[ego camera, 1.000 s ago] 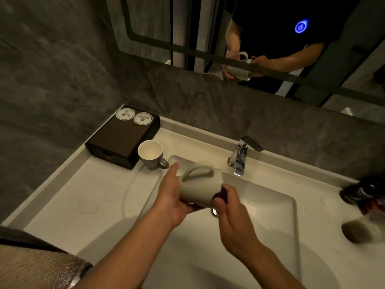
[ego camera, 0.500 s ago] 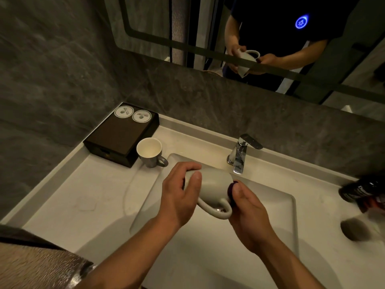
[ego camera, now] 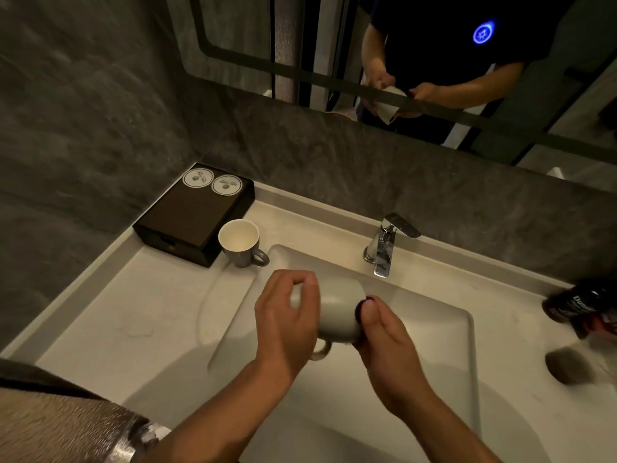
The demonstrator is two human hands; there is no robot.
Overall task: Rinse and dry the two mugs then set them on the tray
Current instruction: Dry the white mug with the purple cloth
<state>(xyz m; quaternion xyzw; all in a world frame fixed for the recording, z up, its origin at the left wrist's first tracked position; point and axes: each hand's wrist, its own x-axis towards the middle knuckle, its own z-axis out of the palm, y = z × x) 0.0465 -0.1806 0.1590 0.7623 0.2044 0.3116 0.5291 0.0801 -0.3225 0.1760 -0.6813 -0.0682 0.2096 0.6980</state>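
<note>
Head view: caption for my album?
Left hand and right hand hold a grey ceramic mug and purple cloth over the white sink.

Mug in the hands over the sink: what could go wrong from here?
1. The mug lies on its side, handle down, gripped by the left hand while the right hand works a purple cloth at its mouth; a slip would likely drop it into the hard sink.
2. The second mug stands at the sink's corner beside the dark box, just beyond the left hand; a careless reach might knock it in.
</note>
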